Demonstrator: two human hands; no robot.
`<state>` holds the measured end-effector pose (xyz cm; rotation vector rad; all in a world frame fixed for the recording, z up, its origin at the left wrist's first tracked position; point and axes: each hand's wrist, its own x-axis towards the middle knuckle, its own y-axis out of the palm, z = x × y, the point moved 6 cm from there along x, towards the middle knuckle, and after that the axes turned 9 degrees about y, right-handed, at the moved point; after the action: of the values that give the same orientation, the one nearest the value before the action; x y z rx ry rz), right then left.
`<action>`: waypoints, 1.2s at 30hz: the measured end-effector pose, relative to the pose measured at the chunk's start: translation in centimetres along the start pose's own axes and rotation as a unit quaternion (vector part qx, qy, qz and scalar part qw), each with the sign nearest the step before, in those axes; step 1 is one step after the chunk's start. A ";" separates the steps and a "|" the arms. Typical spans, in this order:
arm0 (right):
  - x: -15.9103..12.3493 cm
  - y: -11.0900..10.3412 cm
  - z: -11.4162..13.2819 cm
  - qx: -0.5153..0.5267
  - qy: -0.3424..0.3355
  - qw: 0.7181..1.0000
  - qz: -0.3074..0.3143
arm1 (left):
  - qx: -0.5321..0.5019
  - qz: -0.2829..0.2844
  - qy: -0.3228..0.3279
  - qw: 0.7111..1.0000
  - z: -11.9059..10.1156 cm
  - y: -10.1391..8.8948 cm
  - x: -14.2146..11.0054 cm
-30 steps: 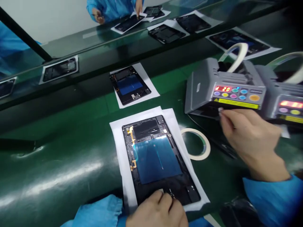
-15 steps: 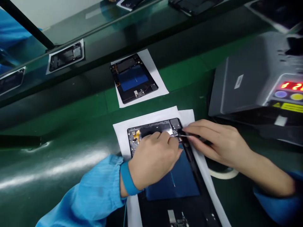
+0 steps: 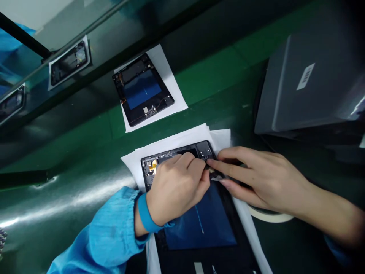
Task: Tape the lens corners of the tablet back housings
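Note:
An opened black tablet (image 3: 199, 224) with a blue battery film lies on white paper (image 3: 171, 142) in front of me. My left hand (image 3: 176, 186) rests curled on the tablet's upper part, its fingertips pinched at a small spot near the top right corner. My right hand (image 3: 256, 179) comes in from the right, its fingers stretched and pinching at the same spot, where a small dark piece is barely visible. The fingertips of both hands meet there. What sits between them is too small to name.
A second opened tablet (image 3: 142, 91) on paper lies farther back. More units (image 3: 68, 62) sit on the raised conveyor at the upper left. A grey tape dispenser (image 3: 313, 83) stands at the right. A tape roll (image 3: 270, 216) lies under my right wrist on the green mat (image 3: 71, 198).
My right hand left the dispenser and came to the tablet's top right corner. My left hand moved up from the bottom edge. Both now pinch closer together; the view has tilted.

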<state>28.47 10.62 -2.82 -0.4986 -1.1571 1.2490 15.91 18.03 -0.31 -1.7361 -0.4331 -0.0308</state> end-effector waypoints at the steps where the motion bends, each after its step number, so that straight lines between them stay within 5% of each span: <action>1: -0.1 0.0 0.0 -0.004 -0.003 1.000 -0.001 | -0.006 -0.001 -0.001 1.000 0.1 0.0 0.0; 9: 0.0 -0.3 1.0 -0.088 -0.034 0.995 -0.010 | -0.016 0.007 0.002 1.000 0.0 0.1 -0.4; 23: -0.1 -0.2 0.7 -0.052 -0.019 0.998 0.003 | 0.028 0.010 -0.025 0.999 0.6 0.3 0.2; 30: 0.2 -0.4 0.7 -0.043 -0.020 0.999 -0.014 | 0.015 0.085 0.143 0.986 -0.5 -1.1 -0.7; 36: 0.4 -0.4 0.6 -0.037 -0.015 0.999 -0.009 | 0.096 0.111 0.162 0.976 -0.4 -1.1 -0.5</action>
<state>28.08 10.66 -2.07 -0.5250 -1.2354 1.2053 15.15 17.71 0.70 -1.5437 0.0000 -0.1076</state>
